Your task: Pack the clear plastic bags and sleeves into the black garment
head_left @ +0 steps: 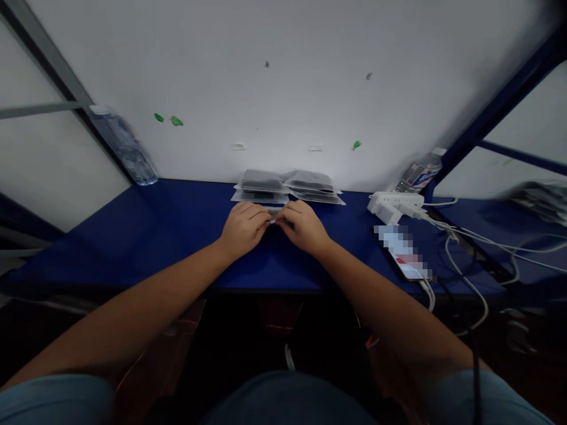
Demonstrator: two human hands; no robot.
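My left hand (pixel 246 228) and my right hand (pixel 305 226) meet near the middle of the blue table, fingers curled inward. Between their fingertips they pinch a small greyish packet (pixel 274 211), with a bit of white at its near edge; the fingers hide most of it. Just beyond the hands, against the wall, lie two stacks of flat clear packets with dark contents, the left stack (pixel 261 184) and the right stack (pixel 313 185) side by side.
A clear bottle (pixel 126 147) leans at the back left, another bottle (pixel 420 171) at the back right. A white power strip (pixel 392 204) with plugs and cables sits on the right, near a lit phone (pixel 403 252). The blue table (pixel 133 236) ends at a white wall.
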